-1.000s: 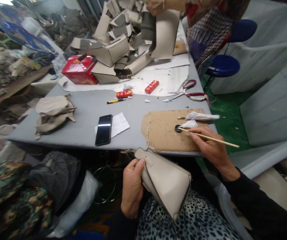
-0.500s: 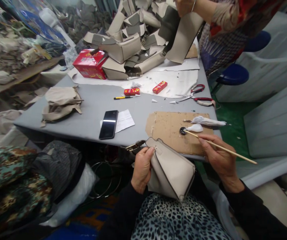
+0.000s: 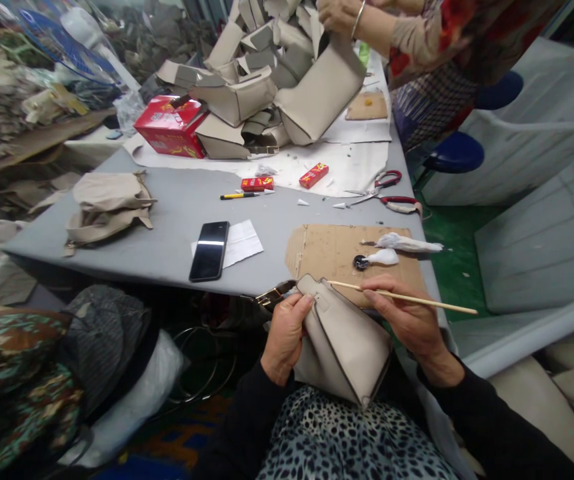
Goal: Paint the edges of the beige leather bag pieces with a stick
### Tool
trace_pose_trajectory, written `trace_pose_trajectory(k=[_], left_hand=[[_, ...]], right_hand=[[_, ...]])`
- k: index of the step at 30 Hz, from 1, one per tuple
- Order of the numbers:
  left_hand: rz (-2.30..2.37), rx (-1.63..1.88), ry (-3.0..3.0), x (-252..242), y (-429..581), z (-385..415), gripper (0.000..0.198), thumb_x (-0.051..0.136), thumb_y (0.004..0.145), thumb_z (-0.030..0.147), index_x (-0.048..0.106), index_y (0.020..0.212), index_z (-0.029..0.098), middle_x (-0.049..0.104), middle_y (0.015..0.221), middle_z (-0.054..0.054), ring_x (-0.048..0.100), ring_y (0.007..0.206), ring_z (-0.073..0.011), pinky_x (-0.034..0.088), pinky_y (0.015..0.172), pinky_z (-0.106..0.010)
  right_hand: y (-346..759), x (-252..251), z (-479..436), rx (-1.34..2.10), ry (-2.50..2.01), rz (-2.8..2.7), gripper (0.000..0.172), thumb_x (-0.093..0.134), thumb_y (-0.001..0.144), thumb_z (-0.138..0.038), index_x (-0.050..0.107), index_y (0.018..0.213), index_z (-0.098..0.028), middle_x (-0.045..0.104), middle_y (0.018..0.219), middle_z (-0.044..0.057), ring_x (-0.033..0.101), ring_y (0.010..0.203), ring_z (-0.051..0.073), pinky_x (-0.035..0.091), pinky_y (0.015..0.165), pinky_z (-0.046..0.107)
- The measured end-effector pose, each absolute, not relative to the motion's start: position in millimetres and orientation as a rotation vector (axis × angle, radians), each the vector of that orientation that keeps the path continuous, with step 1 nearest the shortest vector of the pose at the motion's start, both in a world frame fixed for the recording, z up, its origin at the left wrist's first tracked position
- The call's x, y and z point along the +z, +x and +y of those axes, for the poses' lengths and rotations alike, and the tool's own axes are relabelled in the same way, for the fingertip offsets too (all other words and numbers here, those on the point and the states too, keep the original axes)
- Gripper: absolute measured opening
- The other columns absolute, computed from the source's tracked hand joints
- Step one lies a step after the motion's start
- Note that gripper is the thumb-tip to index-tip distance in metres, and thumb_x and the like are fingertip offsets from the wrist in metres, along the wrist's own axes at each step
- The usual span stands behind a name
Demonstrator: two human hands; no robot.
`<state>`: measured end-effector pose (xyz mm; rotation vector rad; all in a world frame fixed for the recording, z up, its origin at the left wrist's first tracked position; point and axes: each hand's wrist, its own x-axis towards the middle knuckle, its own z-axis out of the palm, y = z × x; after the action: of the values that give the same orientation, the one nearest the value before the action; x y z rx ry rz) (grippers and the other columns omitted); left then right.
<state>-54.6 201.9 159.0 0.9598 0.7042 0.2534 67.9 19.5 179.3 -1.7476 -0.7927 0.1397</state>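
Observation:
A beige bag (image 3: 349,333) with dark edges is tilted above my lap, its upper corner pinched by my left hand (image 3: 287,333). A dark strap with a gold buckle (image 3: 273,295) sticks out beside that hand. Between the fingers of my right hand (image 3: 409,323) is a thin wooden stick (image 3: 431,302). Its tip is at the bag's top edge; whether it touches I cannot tell. Behind it, on a piece of cardboard (image 3: 311,250), lie a small black round dab or cap (image 3: 360,262), a white plastic piece (image 3: 384,257) and a wrapped white tube (image 3: 409,243).
Red-handled scissors (image 3: 391,200), small red boxes (image 3: 313,175), a pen (image 3: 238,196) and a phone (image 3: 209,251) lie on the grey table (image 3: 177,200). A larger red box (image 3: 171,127) stands by piled beige bags. A co-worker's hand (image 3: 339,15) holds another bag at the back.
My right hand has moved the stick left, from the black dab on the cardboard to the bag's top edge. At the back, the co-worker has shifted a bag leftward.

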Motion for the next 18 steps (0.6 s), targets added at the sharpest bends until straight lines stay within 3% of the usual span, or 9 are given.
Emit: trace_pose_trajectory(k=[14, 18], left_hand=[[0.712, 0.235, 0.923, 160.7, -55.5, 202.9, 0.039, 0.090, 0.066, 0.046, 0.068, 0.069, 0.015, 0.054, 0.061, 0.003, 0.042, 0.055, -0.0094, 0.032, 0.051, -0.022], [0.696, 0.238, 0.932, 158.5, -55.5, 203.7, 0.037, 0.089, 0.068, 0.045, 0.070, 0.074, 0.014, 0.057, 0.064, 0.002, 0.045, 0.059, -0.0106, 0.034, 0.053, -0.022]], right_hand=[[70.1, 174.5, 25.9, 0.216, -1.763, -0.746, 0.012, 0.067, 0.096, -0.033, 0.076, 0.102, -0.028, 0.076, 0.096, 0.002, 0.068, 0.090, 0.020, 0.053, 0.083, 0.033], [69.0, 173.3, 23.7, 0.248, -1.767, -0.697, 0.014, 0.068, 0.095, -0.036, 0.077, 0.099, -0.027, 0.076, 0.093, 0.002, 0.068, 0.086, 0.020, 0.053, 0.077, 0.032]])
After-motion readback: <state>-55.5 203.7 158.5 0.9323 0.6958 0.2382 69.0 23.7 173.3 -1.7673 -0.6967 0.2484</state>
